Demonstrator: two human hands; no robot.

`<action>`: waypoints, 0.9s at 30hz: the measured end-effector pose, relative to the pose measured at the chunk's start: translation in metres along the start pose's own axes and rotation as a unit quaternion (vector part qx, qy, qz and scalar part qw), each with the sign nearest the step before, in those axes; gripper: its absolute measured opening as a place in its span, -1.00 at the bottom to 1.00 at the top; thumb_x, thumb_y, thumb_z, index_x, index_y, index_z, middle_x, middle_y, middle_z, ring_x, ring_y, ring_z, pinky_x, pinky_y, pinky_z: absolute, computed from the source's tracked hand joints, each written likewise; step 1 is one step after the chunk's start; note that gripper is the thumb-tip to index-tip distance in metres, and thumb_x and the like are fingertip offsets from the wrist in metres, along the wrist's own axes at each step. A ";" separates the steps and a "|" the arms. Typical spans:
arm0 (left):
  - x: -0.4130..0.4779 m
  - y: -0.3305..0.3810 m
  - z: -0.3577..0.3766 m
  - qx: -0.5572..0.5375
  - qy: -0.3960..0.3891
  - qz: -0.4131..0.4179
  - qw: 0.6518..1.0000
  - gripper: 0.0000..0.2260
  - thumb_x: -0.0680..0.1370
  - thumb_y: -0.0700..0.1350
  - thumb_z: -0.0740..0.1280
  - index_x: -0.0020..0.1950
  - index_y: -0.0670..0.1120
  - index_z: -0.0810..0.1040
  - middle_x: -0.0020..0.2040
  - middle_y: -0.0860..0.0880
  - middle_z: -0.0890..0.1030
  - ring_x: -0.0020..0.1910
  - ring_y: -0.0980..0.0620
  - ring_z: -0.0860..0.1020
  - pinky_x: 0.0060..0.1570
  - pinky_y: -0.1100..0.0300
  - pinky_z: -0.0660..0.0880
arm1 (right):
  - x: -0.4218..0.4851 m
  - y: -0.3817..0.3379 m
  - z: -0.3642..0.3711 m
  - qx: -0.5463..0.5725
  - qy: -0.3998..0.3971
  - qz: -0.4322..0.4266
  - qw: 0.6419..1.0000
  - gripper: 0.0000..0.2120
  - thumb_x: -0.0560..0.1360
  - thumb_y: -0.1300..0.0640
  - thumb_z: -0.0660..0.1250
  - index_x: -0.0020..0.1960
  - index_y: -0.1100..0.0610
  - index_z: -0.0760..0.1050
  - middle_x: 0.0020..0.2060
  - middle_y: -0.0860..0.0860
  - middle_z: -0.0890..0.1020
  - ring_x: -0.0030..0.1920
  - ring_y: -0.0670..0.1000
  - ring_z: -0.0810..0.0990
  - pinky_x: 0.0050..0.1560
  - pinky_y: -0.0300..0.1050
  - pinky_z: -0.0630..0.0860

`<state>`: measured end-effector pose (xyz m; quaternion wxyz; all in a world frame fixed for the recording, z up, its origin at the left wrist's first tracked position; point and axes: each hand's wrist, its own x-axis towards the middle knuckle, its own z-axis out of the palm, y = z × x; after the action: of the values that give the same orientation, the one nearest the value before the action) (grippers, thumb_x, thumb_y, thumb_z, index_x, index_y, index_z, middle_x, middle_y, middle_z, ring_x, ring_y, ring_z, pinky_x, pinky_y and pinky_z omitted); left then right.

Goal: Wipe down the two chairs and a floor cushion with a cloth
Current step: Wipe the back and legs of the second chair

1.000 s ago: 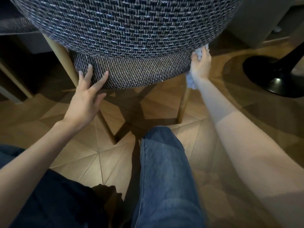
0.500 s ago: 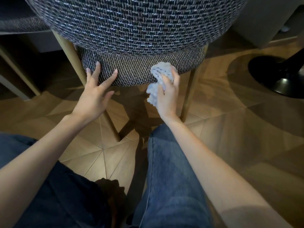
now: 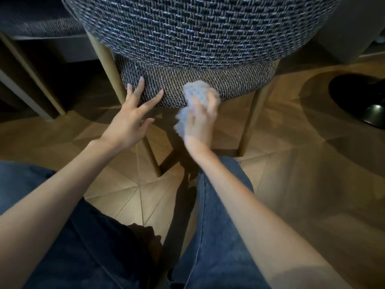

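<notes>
A chair with dark blue woven fabric and light wooden legs fills the top of the view. Its seat cushion edge faces me below the curved backrest. My right hand is shut on a crumpled pale blue cloth and presses it against the middle of the seat edge; the hand is blurred. My left hand is open, its fingertips resting on the left part of the seat edge. A second chair's seat shows at the top left.
Wooden chair legs stand on a patterned wood floor. A black round table base sits at the right. Pale furniture legs stand at the left. My jeans-clad legs are at the bottom.
My right hand has swept the cloth leftward along the seat edge, from its right end to the middle. My left hand kept its place on the seat edge.
</notes>
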<state>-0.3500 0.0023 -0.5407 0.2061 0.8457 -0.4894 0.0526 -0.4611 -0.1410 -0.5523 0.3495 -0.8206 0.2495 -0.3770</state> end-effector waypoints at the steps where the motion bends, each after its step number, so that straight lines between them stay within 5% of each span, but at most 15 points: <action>1: 0.000 -0.001 -0.001 -0.011 -0.005 -0.005 1.000 -0.35 0.53 -0.33 0.33 0.54 0.02 0.18 0.56 -0.08 -0.13 0.50 -0.32 -0.16 0.39 -0.23 0.07 | -0.008 -0.012 0.010 0.020 -0.037 -0.025 0.999 -0.67 0.48 0.41 0.24 0.23 0.30 0.53 0.38 0.29 0.29 0.42 0.28 0.22 0.45 0.11 0.19; 5: -0.003 -0.006 -0.015 -0.047 0.006 -0.036 0.998 -0.40 0.56 -0.33 0.28 0.54 -0.05 0.18 0.57 -0.02 -0.01 0.54 -0.09 -0.06 0.45 -0.02 0.12 | -0.015 -0.032 0.012 0.097 -0.103 -0.059 0.988 -0.65 0.50 0.43 0.22 0.28 0.35 0.47 0.35 0.26 0.33 0.40 0.17 0.31 0.45 0.01 0.26; 10: -0.013 -0.001 -0.018 -0.031 0.015 -0.083 0.996 -0.33 0.55 -0.31 0.30 0.57 -0.04 0.05 0.58 -0.08 -0.04 0.49 -0.01 0.12 0.38 0.17 0.18 | 0.004 0.000 -0.041 0.012 0.027 -0.014 0.999 -0.60 0.51 0.37 0.22 0.32 0.22 0.48 0.44 0.23 0.25 0.41 0.20 0.28 0.42 -0.24 0.12; 14: -0.015 -0.004 -0.021 -0.078 -0.014 -0.111 0.991 -0.26 0.53 -0.34 0.31 0.58 -0.04 -0.02 0.58 -0.05 -0.05 0.49 0.13 0.01 0.45 0.07 0.23 | 0.021 -0.001 -0.028 -0.127 -0.018 0.018 0.992 -0.63 0.53 0.28 0.22 0.32 0.12 0.49 0.45 0.15 0.25 0.40 0.23 0.23 0.40 0.01 0.16; 19: -0.013 -0.007 -0.035 -0.164 -0.016 -0.143 0.976 -0.31 0.51 -0.43 0.26 0.56 -0.09 0.08 0.56 -0.05 0.12 0.52 0.01 0.16 0.45 0.05 0.24 | -0.012 -0.040 0.015 -0.119 -0.186 -0.160 0.962 -0.63 0.55 0.22 0.21 0.34 0.09 0.48 0.43 0.13 0.29 0.36 0.23 0.22 0.37 0.18 0.26; 23: -0.020 -0.015 -0.051 -0.139 0.040 -0.208 0.967 -0.43 0.52 -0.39 0.25 0.51 -0.13 0.25 0.43 -0.13 0.39 0.39 -0.06 0.38 0.37 0.07 0.34 | -0.011 -0.059 0.023 -0.163 -0.168 -0.223 0.946 -0.68 0.53 0.27 0.24 0.27 0.16 0.53 0.46 0.10 0.29 0.34 0.27 0.27 0.27 0.18 0.38; 25: -0.023 -0.018 -0.060 -0.167 0.084 -0.252 0.950 -0.52 0.57 -0.34 0.23 0.49 -0.15 0.30 0.38 -0.14 0.44 0.34 -0.05 0.44 0.34 0.06 0.38 | -0.008 -0.067 0.025 -0.218 -0.170 -0.318 0.907 -0.66 0.50 0.33 0.18 0.20 0.17 0.56 0.48 0.08 0.27 0.29 0.29 0.32 0.10 0.10 0.49; 27: -0.023 -0.018 -0.066 -0.216 0.117 -0.288 0.926 -0.59 0.61 -0.30 0.20 0.46 -0.16 0.33 0.33 -0.14 0.49 0.30 -0.03 0.47 0.30 0.08 0.43 | 0.002 -0.075 0.033 -0.288 -0.163 -0.396 0.857 -0.63 0.49 0.33 0.13 0.19 0.16 0.57 0.49 0.08 0.28 0.31 0.30 0.35 0.16 0.08 0.49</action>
<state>-0.3397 0.0554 -0.4923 0.4461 0.8729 -0.1968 -0.0176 -0.4226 -0.0821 -0.5102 -0.0458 -0.9637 -0.0595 -0.2561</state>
